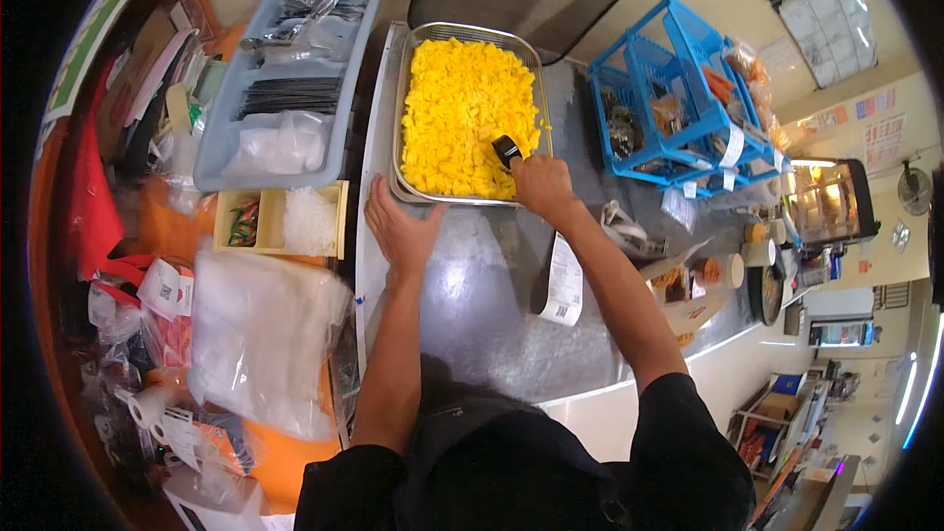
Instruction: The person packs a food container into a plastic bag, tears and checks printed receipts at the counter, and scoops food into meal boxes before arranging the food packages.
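Observation:
A rectangular metal tray [547, 92] with a rounded rim holds a thick, uneven layer of small, bright yellow food pieces [464, 110]. My left hand [400, 225] grasps the tray's near left corner, fingers along the left side and thumb by the front rim. Over the near right part of the yellow pieces, my right hand [542, 184] grips a black utensil [506, 150]. Its working end is hidden, so its exact kind is unclear. Beneath my right forearm, a printed paper slip [563, 284] lies curled on the metal worktop [472, 302].
Left of the tray stand a grey-blue divided bin [210, 166] of wrapped cutlery and a small yellow box [341, 225]. Clear plastic bags [262, 339] lie nearer. A blue tiered rack [664, 140] stands right, with food containers [730, 271] beyond my right arm.

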Motion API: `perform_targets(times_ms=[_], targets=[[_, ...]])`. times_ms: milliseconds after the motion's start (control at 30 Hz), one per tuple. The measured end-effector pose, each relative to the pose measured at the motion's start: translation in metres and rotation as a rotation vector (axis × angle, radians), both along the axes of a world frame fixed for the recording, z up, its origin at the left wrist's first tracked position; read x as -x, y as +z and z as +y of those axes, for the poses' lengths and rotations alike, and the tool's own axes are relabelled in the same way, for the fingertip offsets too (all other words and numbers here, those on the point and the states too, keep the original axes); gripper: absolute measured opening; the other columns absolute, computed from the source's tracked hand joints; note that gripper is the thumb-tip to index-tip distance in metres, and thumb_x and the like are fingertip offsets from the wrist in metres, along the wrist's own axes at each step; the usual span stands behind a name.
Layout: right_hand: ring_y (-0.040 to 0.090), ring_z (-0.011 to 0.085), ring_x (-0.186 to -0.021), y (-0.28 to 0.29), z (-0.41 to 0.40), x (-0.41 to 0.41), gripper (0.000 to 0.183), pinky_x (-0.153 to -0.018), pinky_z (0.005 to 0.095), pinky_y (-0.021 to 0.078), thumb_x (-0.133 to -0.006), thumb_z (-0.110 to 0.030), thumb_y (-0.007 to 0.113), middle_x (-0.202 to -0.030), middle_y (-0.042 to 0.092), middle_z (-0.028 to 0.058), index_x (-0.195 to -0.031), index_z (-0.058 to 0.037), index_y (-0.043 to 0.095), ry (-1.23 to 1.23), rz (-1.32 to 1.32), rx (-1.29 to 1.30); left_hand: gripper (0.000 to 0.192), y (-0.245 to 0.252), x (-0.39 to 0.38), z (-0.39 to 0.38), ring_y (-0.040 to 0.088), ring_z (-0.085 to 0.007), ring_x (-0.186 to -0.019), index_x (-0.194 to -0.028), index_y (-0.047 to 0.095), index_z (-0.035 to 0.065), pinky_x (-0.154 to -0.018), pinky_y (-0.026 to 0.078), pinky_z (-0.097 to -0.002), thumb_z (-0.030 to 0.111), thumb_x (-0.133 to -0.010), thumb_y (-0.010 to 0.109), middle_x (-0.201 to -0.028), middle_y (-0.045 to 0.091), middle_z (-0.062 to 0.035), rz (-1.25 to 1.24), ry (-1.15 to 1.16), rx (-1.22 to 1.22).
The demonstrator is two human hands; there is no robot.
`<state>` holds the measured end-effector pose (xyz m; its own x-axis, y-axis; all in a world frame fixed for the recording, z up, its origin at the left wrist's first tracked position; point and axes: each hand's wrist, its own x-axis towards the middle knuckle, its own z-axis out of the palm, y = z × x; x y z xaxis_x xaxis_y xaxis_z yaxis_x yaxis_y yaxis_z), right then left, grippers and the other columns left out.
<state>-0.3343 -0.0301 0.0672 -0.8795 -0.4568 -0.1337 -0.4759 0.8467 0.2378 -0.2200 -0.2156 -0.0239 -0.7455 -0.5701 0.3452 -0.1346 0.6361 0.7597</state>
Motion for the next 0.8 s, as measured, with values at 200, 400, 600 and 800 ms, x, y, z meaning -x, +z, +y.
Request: perform_targets(times_ms=[200,400,600,800], targets=[[0.070,0.0307,-0.080,0.005,0.008,0.088,0.018,-0.067,0.0442,0.0556,-0.086,-0.016,0.051,-0.087,0.070,0.0136,-0.093,-0.0090,0.066,0.060,0.163,0.059,0.112,0.009,0.014,0.009,0.037,-0.0300,-0.132,-0.140,0.034,-0.0019,-0.111,0.020,-0.0524,0.061,-0.059,0.079,-0.142,0.042,-0.0173,-0.171,-0.034,0.118],[0.065,0.0377,-0.090,-0.009,-0.014,0.073,0.025,-0.077,0.0460,0.0525,-0.077,-0.007,0.052,-0.090,0.066,0.0191,-0.098,-0.0058,0.065,0.276,-0.180,0.014,0.106,0.010,0.010,0.001,0.037,-0.0283,-0.132,-0.139,0.038,-0.0005,-0.110,0.020,-0.0531,0.061,-0.062,0.077,-0.144,0.041,-0.0127,-0.277,-0.017,0.145],[0.064,0.0352,-0.093,0.012,-0.026,0.059,0.020,-0.080,0.0463,0.0504,-0.076,-0.009,0.058,-0.091,0.068,0.0153,-0.094,-0.0057,0.066,0.342,-0.347,-0.083,0.111,0.012,0.008,-0.003,0.030,-0.0294,-0.137,-0.144,0.029,0.0000,-0.113,0.015,-0.0531,0.061,-0.064,0.076,-0.148,0.034,-0.0149,-0.350,-0.079,0.106],[0.064,0.0279,-0.074,0.006,-0.007,0.073,0.014,-0.065,0.0412,0.0488,-0.082,-0.013,0.057,-0.075,0.065,0.0132,-0.082,-0.0027,0.067,0.279,-0.467,0.363,0.105,0.014,0.013,0.005,0.033,-0.0250,-0.135,-0.141,0.037,0.0015,-0.112,0.018,-0.0485,0.060,-0.063,0.076,-0.146,0.037,-0.0100,-0.323,-0.042,0.155]])
